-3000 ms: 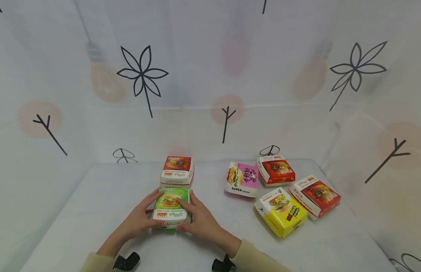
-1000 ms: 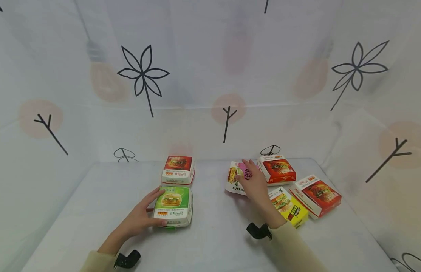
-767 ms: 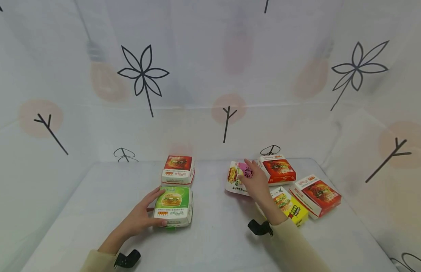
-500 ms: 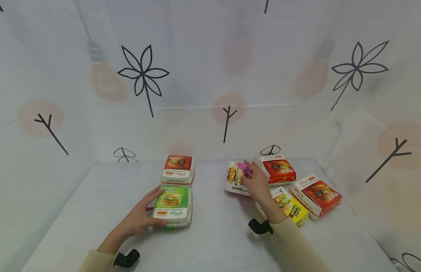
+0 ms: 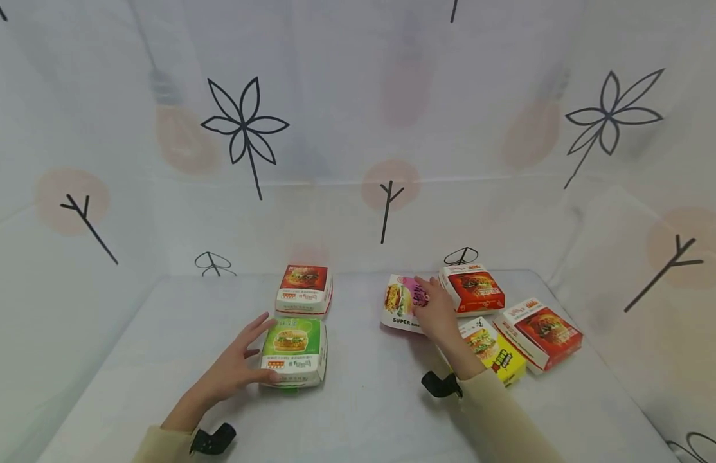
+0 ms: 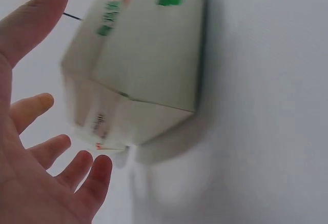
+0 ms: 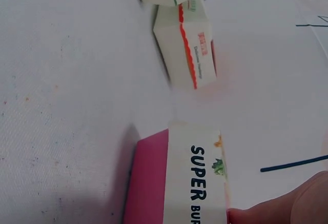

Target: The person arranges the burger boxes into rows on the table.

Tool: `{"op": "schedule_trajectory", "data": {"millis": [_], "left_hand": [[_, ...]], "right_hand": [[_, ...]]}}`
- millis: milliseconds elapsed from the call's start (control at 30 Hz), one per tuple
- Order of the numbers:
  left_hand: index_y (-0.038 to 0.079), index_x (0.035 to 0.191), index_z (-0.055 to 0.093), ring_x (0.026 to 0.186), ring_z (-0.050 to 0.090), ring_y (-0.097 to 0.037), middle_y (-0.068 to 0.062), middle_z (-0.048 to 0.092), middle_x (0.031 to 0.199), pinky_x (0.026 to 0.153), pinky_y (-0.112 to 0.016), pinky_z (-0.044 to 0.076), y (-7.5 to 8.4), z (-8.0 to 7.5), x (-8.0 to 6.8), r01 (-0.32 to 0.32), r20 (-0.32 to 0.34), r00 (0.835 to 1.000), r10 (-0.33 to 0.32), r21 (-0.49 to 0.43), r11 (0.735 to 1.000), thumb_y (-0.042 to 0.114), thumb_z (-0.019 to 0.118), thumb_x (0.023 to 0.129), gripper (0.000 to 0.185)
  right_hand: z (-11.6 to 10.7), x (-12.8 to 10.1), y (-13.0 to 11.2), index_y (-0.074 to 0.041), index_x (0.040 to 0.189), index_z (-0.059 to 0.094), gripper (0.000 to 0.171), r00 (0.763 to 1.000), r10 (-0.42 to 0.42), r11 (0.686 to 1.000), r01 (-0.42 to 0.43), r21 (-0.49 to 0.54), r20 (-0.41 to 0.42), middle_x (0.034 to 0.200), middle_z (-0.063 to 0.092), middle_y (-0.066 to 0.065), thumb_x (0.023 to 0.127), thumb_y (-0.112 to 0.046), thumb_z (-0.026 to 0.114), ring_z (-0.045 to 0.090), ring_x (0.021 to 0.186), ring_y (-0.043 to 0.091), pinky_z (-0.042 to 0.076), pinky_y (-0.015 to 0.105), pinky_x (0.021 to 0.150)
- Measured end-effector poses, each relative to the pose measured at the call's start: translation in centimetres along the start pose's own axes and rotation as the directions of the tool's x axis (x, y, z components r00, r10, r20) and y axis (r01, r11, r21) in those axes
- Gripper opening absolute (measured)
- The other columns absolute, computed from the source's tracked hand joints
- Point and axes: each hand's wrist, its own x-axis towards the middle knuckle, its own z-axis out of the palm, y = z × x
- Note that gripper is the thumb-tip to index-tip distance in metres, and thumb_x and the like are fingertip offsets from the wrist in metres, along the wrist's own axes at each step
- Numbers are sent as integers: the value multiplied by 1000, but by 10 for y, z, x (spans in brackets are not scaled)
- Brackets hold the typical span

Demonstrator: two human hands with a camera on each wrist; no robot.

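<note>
Gripping the pink box [image 5: 405, 302], tilted up, the right hand [image 5: 436, 313]; left hand [image 5: 233, 366] open.

A white table [image 5: 369, 411] carries four burger boxes. A red-topped box [image 5: 303, 289] sits at about 11 o'clock from the table's middle, its white front wall printed with small red lettering. At 1 o'clock, near the back edge, lies a second red box [image 5: 474, 290], turned slightly askew. At 3 o'clock from it, well toward the right edge, rests a third red box [image 5: 542, 332], also angled. Between these two and nearer the front lies a yellow box [image 5: 497, 357], partly covered. Behind and around the table hangs a pale cloth backdrop [image 5: 358, 128] printed with black leaf sprigs, twig marks and faded peach circles.
</note>
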Motion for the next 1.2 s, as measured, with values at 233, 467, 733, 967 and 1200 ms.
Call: {"op": "schedule_trajectory", "data": {"millis": [233,467,733,967,1200], "left_hand": [[16,156,33,146,21,-39,-12,20,164,106,-59,39,14,-18,8,-36,-53,998,36,-12,999,29,86,79,94],[13,155,34,145,26,-38,-13,28,160,106,-58,39,33,-28,21,-76,-62,995,78,34,997,21,83,83,87],[11,148,46,139,38,-37,-14,43,152,107,-56,40,56,-31,50,-77,26,997,76,38,996,28,75,91,66],[16,146,50,130,51,-37,-10,49,147,104,-56,43,65,-22,80,-8,106,994,6,12,1000,31,68,95,56],[13,144,52,132,49,-32,-12,54,143,108,-56,38,73,-9,111,-73,126,989,73,-5,997,32,71,93,58]], "right_hand": [[7,0,1,-8,149,47,63,1000,-20,1000,20,-6,-7,158,27,26,89,1,64,21,145,46,16,63,115],[13,-2,-5,-6,147,49,61,999,-53,999,53,9,3,157,28,27,88,2,64,23,144,47,16,62,115],[30,-1,-10,-6,144,52,59,998,-67,997,68,46,-12,155,30,28,87,6,62,24,144,46,16,59,117],[41,-2,-17,-5,145,51,59,997,-81,992,82,93,-13,156,30,26,88,5,63,24,144,45,17,57,117],[45,3,-18,-5,146,49,57,997,-75,993,75,90,-3,158,30,22,91,2,62,24,145,42,18,56,117]]}}
